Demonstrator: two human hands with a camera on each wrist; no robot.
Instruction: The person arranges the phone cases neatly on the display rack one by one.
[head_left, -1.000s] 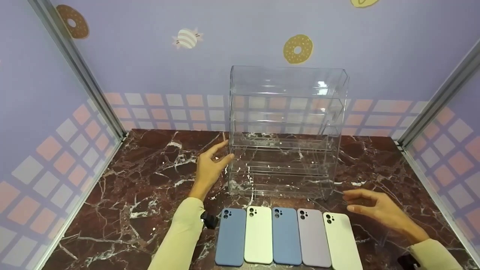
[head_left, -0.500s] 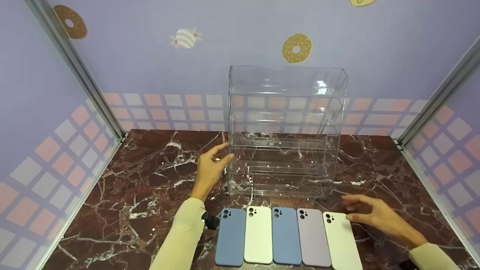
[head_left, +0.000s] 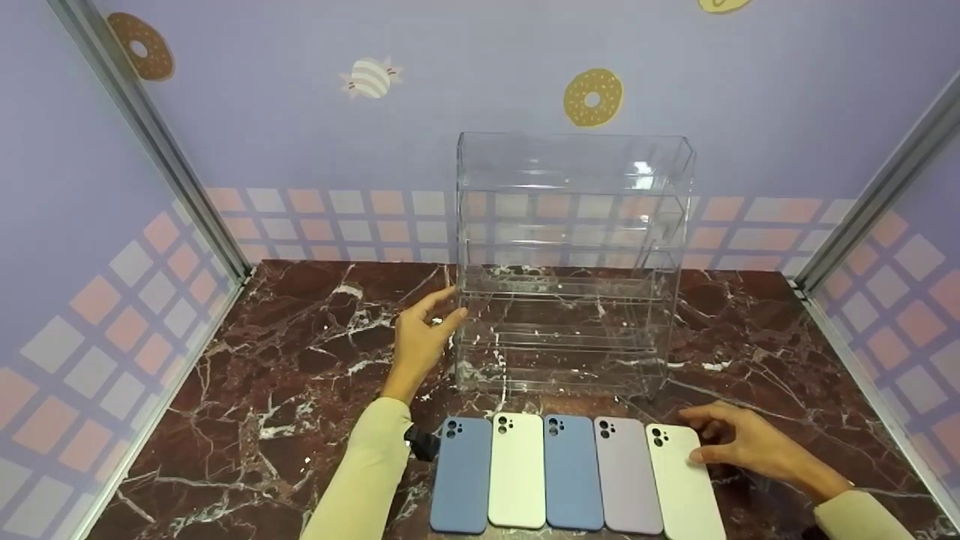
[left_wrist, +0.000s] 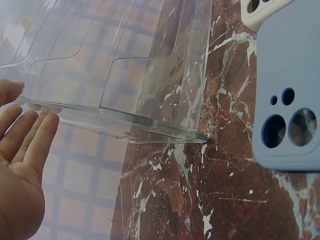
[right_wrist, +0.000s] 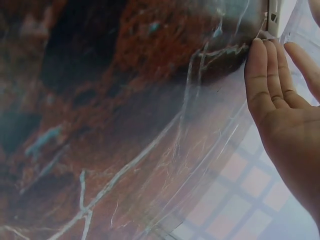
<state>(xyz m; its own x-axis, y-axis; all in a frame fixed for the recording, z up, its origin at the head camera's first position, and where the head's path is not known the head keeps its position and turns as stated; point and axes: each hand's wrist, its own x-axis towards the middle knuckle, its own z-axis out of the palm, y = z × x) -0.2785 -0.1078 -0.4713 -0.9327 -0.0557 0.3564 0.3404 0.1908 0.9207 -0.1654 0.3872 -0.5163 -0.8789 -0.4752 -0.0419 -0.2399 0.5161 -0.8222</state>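
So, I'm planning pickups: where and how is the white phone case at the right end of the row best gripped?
I'd pinch the white phone case by the upper half of its long right edge, coming from the right, where the right hand is. It lies flat, camera cutouts upward; its left edge sits close beside the lilac case, probably leaving fingers little room.

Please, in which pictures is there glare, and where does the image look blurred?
Head view: bright white glare at the upper right of the clear rack, phone cases fairly crisp. Left wrist view: paler glare near the picture's upper left, blue phone case clear-edged. Right wrist view: marbled tabletop soft and hazy, especially at left.
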